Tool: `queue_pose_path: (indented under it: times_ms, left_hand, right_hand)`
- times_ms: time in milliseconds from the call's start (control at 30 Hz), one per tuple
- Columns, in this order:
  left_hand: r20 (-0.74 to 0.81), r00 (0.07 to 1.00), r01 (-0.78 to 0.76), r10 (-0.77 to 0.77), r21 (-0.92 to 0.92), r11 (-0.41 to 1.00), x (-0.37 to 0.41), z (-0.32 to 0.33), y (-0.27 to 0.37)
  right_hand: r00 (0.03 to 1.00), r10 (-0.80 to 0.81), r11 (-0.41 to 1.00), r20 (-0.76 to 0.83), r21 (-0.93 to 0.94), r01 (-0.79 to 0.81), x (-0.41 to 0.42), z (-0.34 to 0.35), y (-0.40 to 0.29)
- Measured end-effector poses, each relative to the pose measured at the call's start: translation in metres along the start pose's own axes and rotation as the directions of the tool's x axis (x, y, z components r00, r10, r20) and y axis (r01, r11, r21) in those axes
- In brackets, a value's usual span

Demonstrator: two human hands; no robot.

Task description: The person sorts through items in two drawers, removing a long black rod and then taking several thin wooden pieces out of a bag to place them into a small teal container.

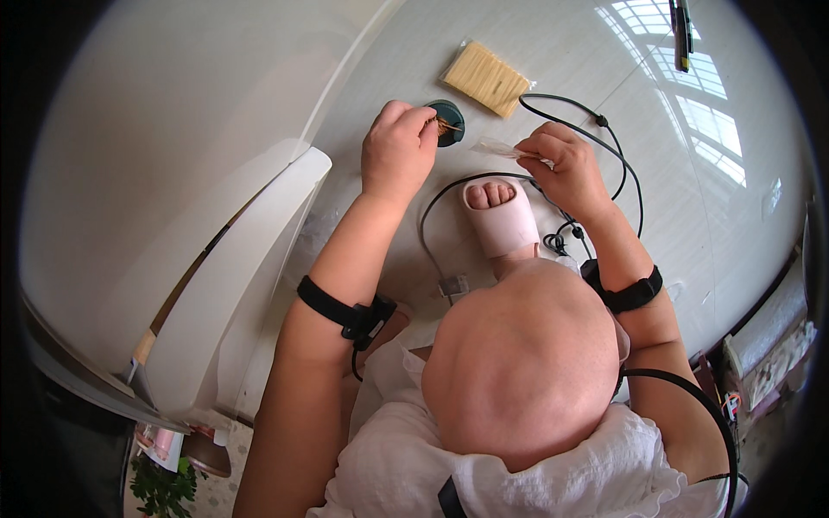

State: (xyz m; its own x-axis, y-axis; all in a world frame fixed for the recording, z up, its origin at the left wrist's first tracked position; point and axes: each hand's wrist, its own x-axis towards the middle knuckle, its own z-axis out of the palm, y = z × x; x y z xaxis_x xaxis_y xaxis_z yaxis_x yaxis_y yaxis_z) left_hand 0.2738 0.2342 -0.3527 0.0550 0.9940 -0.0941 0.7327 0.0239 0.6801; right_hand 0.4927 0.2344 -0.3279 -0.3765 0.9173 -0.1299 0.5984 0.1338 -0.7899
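My left hand (399, 149) is at the left rim of a small, round, dark green container (458, 118) on the floor. Its thumb and forefinger are pinched over thin brown sticks (445, 127) that show in the container's mouth; the fingers hide part of them. To the right, my right hand (565, 162) pinches a crumpled clear plastic wrapper (495, 149), which points left towards the container. Beyond both hands lies a flat bundle of pale wooden sticks (489, 78) in clear plastic packaging.
Black cable (625, 158) loops over the pale tiled floor around my right hand. My foot in a pink slipper (502, 223) rests below the container. A white curved panel (259, 259) rises at the left. A dark, slim object (681, 35) is at the top right.
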Motion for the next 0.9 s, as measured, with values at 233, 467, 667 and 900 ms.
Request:
queue_pose_path:
  times_ms: [233, 467, 667, 900]
  left_hand:
    - [0.082, 0.992, -0.098, 0.097, 0.003, 0.995, -0.002, 0.0, 0.0]
    - [0.055, 0.987, -0.152, 0.152, -0.001, 0.988, 0.002, -0.003, -0.001]
    - [-0.028, 0.984, -0.176, 0.174, -0.08, 0.981, 0.004, -0.009, 0.011]
    - [0.028, 0.96, -0.269, 0.28, -0.197, 0.943, -0.001, -0.009, 0.03]
  right_hand:
    - [1.0, -0.008, 1.0, -0.001, -0.004, 0.008, 0.001, 0.001, 0.001]
    - [0.999, -0.013, 1.0, 0.032, -0.009, 0.013, 0.001, -0.001, 0.003]
    - [0.998, -0.054, 0.997, -0.023, -0.051, 0.053, 0.003, 0.002, 0.0]
    - [0.987, -0.131, 0.984, -0.09, -0.132, 0.119, 0.005, 0.005, -0.003]
